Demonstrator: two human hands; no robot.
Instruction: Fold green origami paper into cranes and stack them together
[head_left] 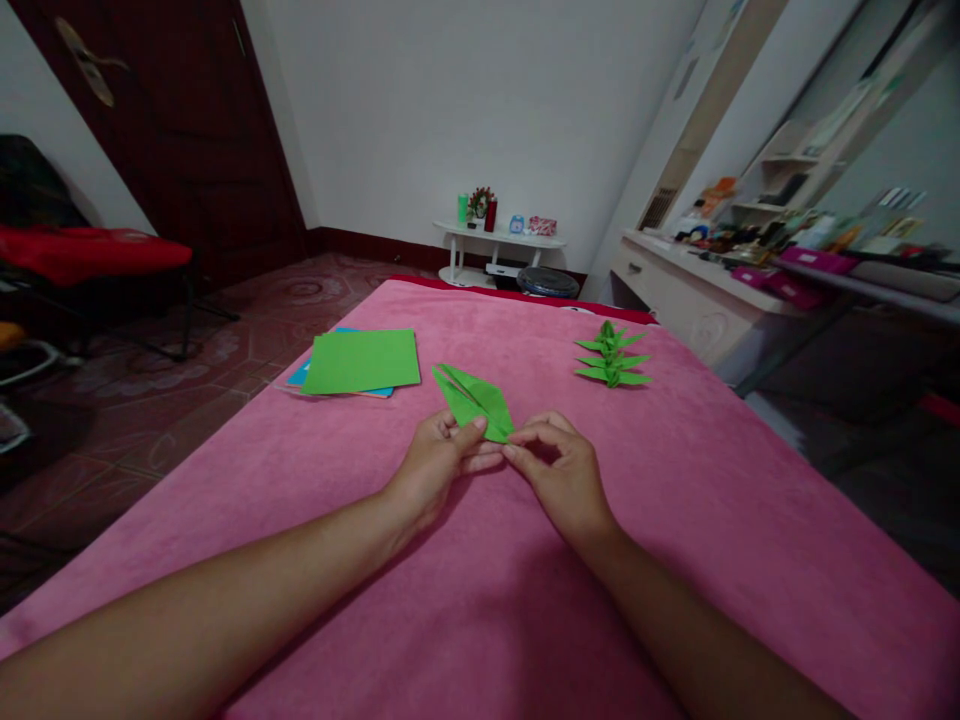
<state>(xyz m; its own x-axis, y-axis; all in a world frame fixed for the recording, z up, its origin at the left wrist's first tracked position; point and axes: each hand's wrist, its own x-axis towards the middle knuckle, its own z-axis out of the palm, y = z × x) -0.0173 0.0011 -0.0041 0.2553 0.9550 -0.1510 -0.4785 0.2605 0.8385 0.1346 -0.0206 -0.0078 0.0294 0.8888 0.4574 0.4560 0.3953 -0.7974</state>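
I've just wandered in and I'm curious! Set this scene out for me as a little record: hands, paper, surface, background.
Left hand: the left hand holds the folded green paper, thumb on top, fingers beneath
Right hand: the right hand has thumb and forefinger at the paper's near corner
Flat paper: a stack, green sheet on top, blue showing beneath, left of the folded paper
Finished-looking shapes: green folded pieces with pointed tips, in a row at right
Surface: pink cloth
Background: low white table by the wall
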